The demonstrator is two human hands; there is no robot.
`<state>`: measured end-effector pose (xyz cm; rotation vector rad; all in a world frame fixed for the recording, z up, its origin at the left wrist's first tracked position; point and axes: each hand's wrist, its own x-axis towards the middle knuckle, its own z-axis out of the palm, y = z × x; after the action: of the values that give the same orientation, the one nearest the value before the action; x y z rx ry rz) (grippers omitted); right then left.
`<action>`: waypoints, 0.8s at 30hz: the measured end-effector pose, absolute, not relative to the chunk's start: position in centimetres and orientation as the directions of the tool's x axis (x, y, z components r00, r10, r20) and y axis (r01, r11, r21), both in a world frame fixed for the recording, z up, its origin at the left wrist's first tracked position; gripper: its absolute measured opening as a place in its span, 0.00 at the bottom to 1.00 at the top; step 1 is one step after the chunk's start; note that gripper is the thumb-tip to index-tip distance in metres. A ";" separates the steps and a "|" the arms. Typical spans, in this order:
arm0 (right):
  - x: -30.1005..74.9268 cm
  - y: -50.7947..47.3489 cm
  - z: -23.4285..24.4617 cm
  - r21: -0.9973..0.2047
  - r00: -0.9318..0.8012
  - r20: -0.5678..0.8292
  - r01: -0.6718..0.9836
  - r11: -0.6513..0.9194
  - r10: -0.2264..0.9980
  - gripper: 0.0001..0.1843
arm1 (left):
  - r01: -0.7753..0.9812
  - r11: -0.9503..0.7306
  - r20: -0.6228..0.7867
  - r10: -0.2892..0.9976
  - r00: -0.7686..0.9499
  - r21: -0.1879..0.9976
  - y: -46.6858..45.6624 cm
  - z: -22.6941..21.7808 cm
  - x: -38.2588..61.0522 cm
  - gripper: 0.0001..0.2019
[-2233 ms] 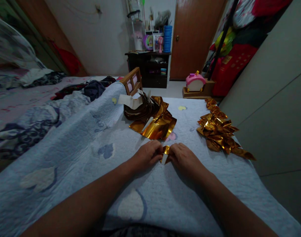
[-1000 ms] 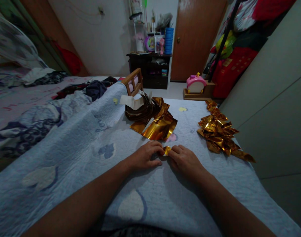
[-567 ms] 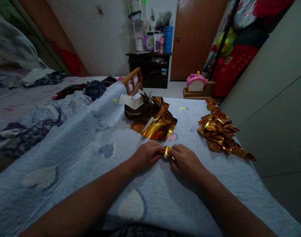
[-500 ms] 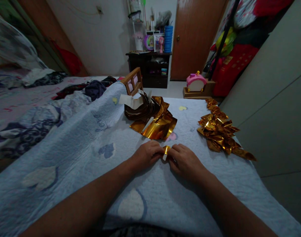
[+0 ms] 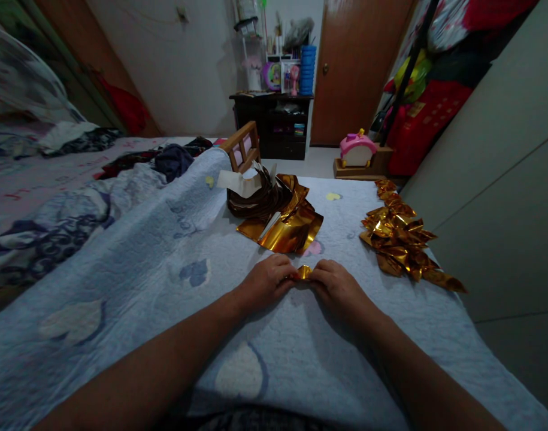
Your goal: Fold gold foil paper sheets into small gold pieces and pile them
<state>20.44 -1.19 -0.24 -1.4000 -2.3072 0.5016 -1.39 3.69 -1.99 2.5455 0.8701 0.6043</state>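
Observation:
My left hand (image 5: 268, 279) and my right hand (image 5: 333, 282) meet at the middle of the light blue quilt (image 5: 166, 281). Both pinch a small folded piece of gold foil paper (image 5: 303, 272) between their fingertips, low on the quilt. Only a small gold bit shows between the fingers. Just beyond the hands lies a stack of flat gold foil sheets (image 5: 282, 230). A pile of folded gold foil pieces (image 5: 397, 236) lies to the right of my right hand.
Behind the flat sheets stand a dark curled bundle with white paper (image 5: 251, 194) and a small wooden frame (image 5: 241, 146). Crumpled bedding and clothes (image 5: 53, 197) lie on the left. A grey wall panel (image 5: 502, 179) borders the right. A dark shelf (image 5: 274, 123) and a door stand far back.
The folded gold piece has become smaller between my fingers. Its white underside showed earlier and is hidden now. Both hands stay close together in the same spot.

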 end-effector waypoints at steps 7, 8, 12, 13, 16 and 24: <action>20.7 -1.0 -0.5 -0.504 -0.346 0.083 0.794 0.339 0.934 0.07 | 0.466 -0.737 0.287 0.640 0.712 0.489 3.6 -2.1 -1.3 0.06; 20.7 -0.9 -0.4 -0.500 -0.334 0.066 0.804 0.321 0.940 0.07 | 0.477 -0.728 0.279 0.651 0.706 0.493 3.5 -1.9 -1.2 0.06; 20.6 -0.8 -0.3 -0.464 -0.304 0.003 0.843 0.270 0.953 0.08 | 0.544 -0.688 0.218 0.694 0.686 0.480 3.2 -1.4 -0.7 0.06; 20.6 -0.8 -0.2 -0.451 -0.296 -0.004 0.853 0.263 0.955 0.08 | 0.559 -0.679 0.204 0.703 0.681 0.475 3.1 -1.3 -0.6 0.06; 20.4 -0.8 -0.1 -0.414 -0.269 -0.009 0.878 0.241 0.963 0.08 | 0.597 -0.646 0.186 0.737 0.650 0.476 3.0 -1.4 -0.4 0.05; 20.1 -0.9 0.5 -0.315 -0.225 -0.051 0.928 0.198 0.973 0.12 | 0.662 -0.610 0.180 0.779 0.600 0.434 2.9 -1.5 -0.1 0.08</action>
<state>20.07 -0.91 0.52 -1.8470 -2.3024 0.4210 -0.07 2.89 -1.46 2.5073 1.1688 0.5093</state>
